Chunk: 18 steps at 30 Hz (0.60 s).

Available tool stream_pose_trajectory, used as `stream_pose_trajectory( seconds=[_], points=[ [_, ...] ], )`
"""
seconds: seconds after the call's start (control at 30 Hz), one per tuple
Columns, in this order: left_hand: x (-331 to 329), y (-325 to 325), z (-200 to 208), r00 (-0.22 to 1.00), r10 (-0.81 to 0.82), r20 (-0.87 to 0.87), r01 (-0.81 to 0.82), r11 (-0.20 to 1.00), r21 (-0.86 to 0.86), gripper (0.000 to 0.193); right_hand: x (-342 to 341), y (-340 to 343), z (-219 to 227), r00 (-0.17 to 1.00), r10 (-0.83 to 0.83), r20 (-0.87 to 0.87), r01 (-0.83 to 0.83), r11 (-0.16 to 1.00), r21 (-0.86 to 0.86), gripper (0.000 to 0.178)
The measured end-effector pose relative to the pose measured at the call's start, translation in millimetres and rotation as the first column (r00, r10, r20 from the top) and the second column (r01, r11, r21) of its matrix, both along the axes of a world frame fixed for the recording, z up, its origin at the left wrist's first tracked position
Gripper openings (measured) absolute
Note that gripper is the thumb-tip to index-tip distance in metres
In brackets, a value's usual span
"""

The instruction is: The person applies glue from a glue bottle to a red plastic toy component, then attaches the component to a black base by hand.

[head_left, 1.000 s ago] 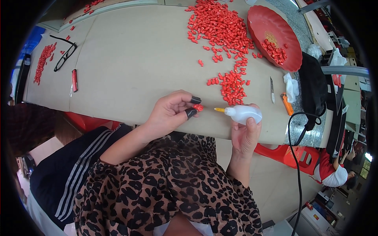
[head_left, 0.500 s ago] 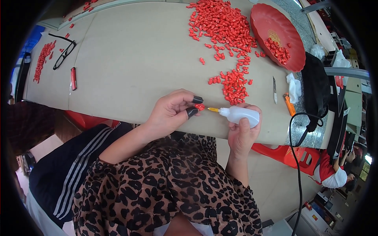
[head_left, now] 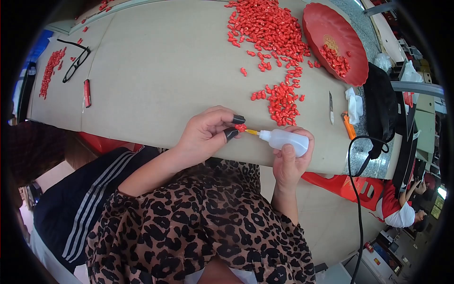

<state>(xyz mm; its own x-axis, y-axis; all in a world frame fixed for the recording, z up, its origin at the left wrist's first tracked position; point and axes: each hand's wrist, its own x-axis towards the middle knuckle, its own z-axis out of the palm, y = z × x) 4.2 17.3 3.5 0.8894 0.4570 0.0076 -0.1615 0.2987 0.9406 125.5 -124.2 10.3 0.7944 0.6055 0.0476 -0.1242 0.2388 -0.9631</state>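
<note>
Between the black-covered thumb and forefinger of my left hand [head_left: 208, 128] is pinched a small red gourd-shaped piece [head_left: 240, 128]. My right hand [head_left: 294, 163] is wrapped round a translucent white squeeze bottle [head_left: 289, 141], tilted sideways. The bottle's thin yellow nozzle [head_left: 252, 132] points left, and its tip meets or nearly meets the red piece. Just beyond my hands lies a small heap of like red pieces [head_left: 283, 104], leading up to a larger pile [head_left: 267, 28] at the far side of the table.
A red scalloped plate [head_left: 338, 21] holds several pieces at the far right. Nearer lie a knife [head_left: 331, 109], an orange cutter [head_left: 349, 125], tissue [head_left: 353, 105] and a black cable [head_left: 349, 165]. Left are eyeglasses [head_left: 75, 64], a red stick-like tool [head_left: 87, 93] and more red pieces [head_left: 49, 73].
My right hand has moved the bottle slightly left, bringing the nozzle tip up to the red piece. My left hand has kept its pinch almost in place.
</note>
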Motion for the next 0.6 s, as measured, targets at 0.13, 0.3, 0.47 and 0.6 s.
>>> stream_pose_trajectory(
  seconds=[0.13,0.3,0.47,0.6],
  points=[
    [-1.3,0.7,-0.1,1.000,-0.001,-0.024,0.002,1.000,0.009,0.019,-0.7,1.1,0.6,1.000,-0.001,0.015,0.001,1.000,-0.001,0.037],
    [-1.0,0.8,-0.4,1.000,0.001,-0.010,0.000,1.000,0.004,0.019,-0.4,0.9,0.8,0.999,0.001,0.032,-0.001,1.000,-0.001,0.037],
    [-1.0,0.6,-2.2,1.000,0.006,-0.003,-0.006,1.000,0.009,0.020,-0.6,1.6,-0.2,0.999,-0.011,0.033,0.011,1.000,0.002,0.037],
    [-0.8,0.3,-1.3,1.000,0.011,0.008,-0.011,1.000,0.005,0.020,-0.5,1.3,0.4,0.999,-0.010,0.032,0.010,1.000,-0.003,0.036]
  ],
)
